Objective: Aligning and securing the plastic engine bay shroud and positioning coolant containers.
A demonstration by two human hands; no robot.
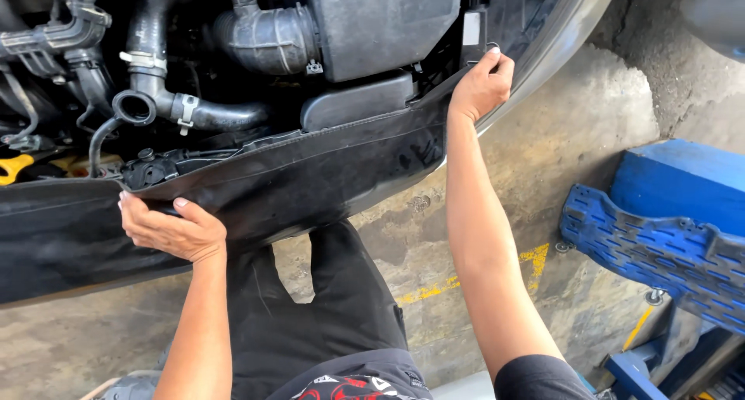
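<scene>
Two hands, left hand and right hand, fingers clamped on glossy black curved bumper cover.

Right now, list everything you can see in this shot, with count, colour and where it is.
Bumper cover: one, black, across the middle, held at its upper edge by both hands.
Rubber hoses: several, black, upper left in the engine bay.
Box-shaped housing: one, dark grey, top centre.
Yellow part: one, far left edge, mostly hidden.
Creeper board: one, blue, slotted, right side on the floor.
Concrete floor: grey, stained, with yellow paint marks.
Trousers: black, bottom centre.
Left hand: gripping the cover's edge, lower left.
Right hand: gripping the cover's edge, upper right.
</scene>
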